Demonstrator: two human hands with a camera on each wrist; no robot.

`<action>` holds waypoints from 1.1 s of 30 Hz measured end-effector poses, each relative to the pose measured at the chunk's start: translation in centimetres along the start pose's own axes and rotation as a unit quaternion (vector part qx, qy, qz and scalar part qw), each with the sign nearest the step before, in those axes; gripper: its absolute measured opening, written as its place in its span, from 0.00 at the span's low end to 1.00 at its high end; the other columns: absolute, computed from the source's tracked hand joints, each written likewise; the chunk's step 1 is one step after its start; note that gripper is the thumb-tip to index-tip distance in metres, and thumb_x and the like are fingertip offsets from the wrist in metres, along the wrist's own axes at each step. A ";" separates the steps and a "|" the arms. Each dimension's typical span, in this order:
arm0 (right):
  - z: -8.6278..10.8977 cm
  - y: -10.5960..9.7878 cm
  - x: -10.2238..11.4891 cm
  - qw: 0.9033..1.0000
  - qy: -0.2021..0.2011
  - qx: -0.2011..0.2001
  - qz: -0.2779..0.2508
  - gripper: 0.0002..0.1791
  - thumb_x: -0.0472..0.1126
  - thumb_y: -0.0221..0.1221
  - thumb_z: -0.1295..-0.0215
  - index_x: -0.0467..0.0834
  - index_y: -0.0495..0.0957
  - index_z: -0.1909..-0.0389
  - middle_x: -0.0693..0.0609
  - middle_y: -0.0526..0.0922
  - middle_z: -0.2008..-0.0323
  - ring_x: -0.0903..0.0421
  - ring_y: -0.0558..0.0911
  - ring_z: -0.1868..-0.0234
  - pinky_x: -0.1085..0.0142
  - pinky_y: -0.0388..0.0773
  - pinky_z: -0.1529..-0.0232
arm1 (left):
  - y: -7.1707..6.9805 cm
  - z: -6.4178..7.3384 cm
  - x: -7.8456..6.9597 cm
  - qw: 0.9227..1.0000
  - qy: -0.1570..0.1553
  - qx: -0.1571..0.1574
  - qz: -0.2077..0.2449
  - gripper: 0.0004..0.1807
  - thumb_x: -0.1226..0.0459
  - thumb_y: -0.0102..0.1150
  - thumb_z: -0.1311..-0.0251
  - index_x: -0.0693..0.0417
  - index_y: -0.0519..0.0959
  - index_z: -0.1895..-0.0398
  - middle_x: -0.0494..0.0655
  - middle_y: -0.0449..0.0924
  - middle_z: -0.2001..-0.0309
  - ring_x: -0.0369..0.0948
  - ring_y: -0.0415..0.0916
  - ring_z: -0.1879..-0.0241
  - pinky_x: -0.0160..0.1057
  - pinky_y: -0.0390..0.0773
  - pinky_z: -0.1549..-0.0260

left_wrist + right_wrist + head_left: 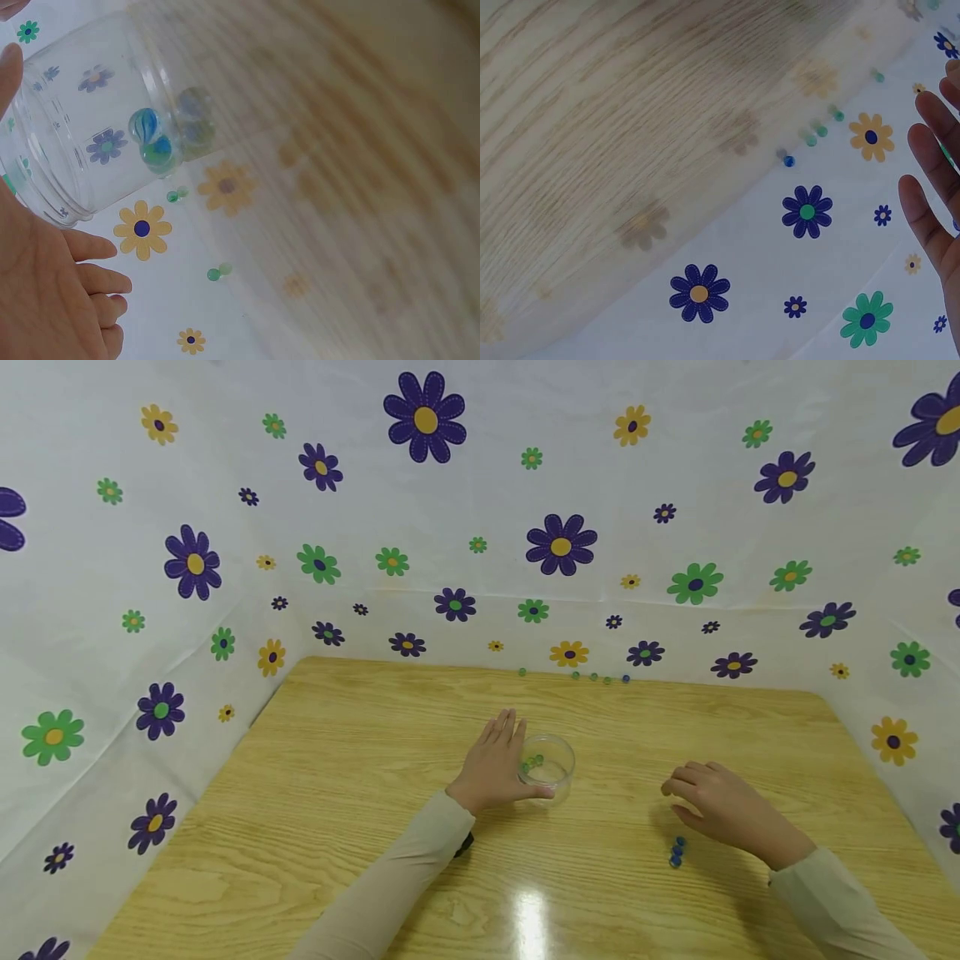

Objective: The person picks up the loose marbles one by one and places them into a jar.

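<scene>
A clear jar (561, 777) stands on the table, with several green and bluish glass marbles (533, 763) at its bottom. My left hand (495, 768) lies against the jar's left side, fingers straight and thumb across the front. In the left wrist view those fingers (105, 277) extend past the jar (97, 112), not wrapped round it. To the right, my right hand (723, 806) hovers over the table with loosely bent fingers and nothing visible in it. Just below it lies a short line of blue marbles (677, 852). The right wrist view catches only part of that hand (937, 165).
Along the table's back edge sit several green marbles (594, 677) and a blue marble (626, 678). A white cloth (480, 493) printed with flowers hangs behind and at both sides of the wooden table (337, 752). Light glares on the front of the tabletop.
</scene>
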State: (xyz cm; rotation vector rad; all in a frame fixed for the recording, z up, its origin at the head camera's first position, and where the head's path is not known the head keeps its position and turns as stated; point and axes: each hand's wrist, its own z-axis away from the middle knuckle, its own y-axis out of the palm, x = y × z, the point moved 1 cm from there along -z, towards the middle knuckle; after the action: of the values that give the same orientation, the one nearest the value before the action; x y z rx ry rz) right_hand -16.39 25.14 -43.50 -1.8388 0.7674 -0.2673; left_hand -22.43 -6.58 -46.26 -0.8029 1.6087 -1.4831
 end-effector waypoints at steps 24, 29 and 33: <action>1.6 0.1 -0.5 0.999 -0.010 0.024 -0.022 0.18 0.37 0.74 0.65 0.46 0.80 0.70 0.56 0.79 0.72 0.58 0.77 0.70 0.60 0.76 0.71 | -0.3 -0.1 -0.2 1.000 -0.006 0.009 0.008 0.63 0.27 0.50 0.53 0.62 0.44 0.26 0.61 0.39 0.25 0.50 0.33 0.25 0.47 0.41 0.26; 1.9 0.3 -0.6 0.999 -0.010 0.041 -0.016 0.17 0.38 0.74 0.64 0.45 0.80 0.69 0.56 0.78 0.72 0.58 0.76 0.71 0.60 0.76 0.71 | -0.3 -0.2 -0.1 1.000 -0.007 0.011 0.006 0.63 0.27 0.49 0.53 0.62 0.44 0.26 0.61 0.39 0.25 0.50 0.33 0.25 0.46 0.41 0.26; 2.3 0.5 -0.5 0.999 -0.018 0.048 -0.015 0.18 0.36 0.74 0.64 0.45 0.80 0.69 0.55 0.78 0.72 0.59 0.76 0.71 0.61 0.76 0.72 | -0.3 -0.2 -0.1 1.000 -0.006 0.010 0.008 0.63 0.27 0.49 0.53 0.62 0.44 0.26 0.61 0.40 0.25 0.50 0.34 0.25 0.47 0.41 0.26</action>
State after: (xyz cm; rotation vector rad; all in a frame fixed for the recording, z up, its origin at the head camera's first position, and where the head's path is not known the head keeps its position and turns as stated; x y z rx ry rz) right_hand -15.74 27.07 -44.83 -1.7618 0.6897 -0.2845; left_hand -22.57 -6.38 -45.96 -0.7840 1.5845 -1.4773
